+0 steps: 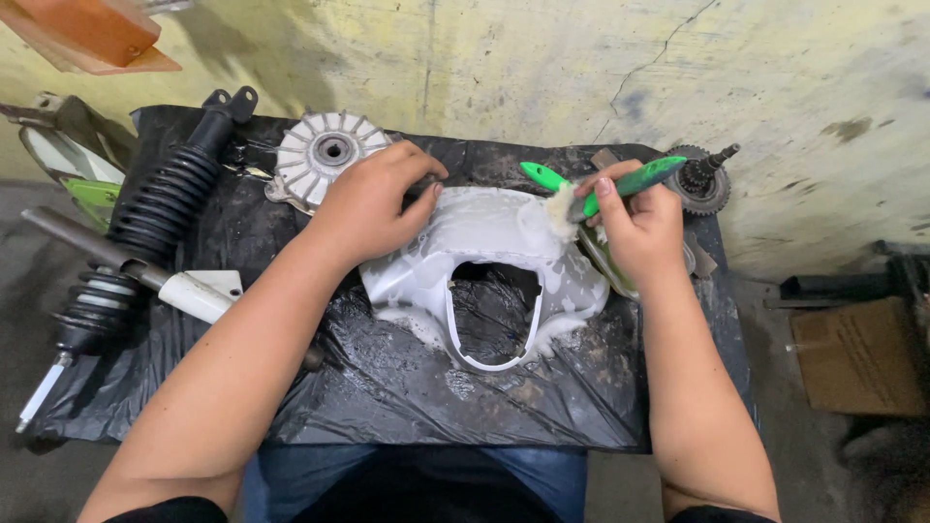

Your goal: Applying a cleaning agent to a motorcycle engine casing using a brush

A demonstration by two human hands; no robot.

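A white plastic motorcycle cover point(489, 257), wet with soap foam, lies on a black plastic sheet point(407, 387) over a small table. My left hand point(373, 203) presses down on the cover's upper left edge and holds it still. My right hand point(635, 223) grips a green-handled brush point(625, 182) whose pale bristles touch the cover's upper right part. A second green handle point(542, 176) pokes out just left of the bristles.
A black shock absorber with coil spring point(145, 232) lies at the left, beside a grey tube with a white end point(126, 266). A finned metal hub point(325, 155) sits behind my left hand. A gear shaft point(702, 179) rests at the back right. A cardboard box point(862, 353) stands on the floor.
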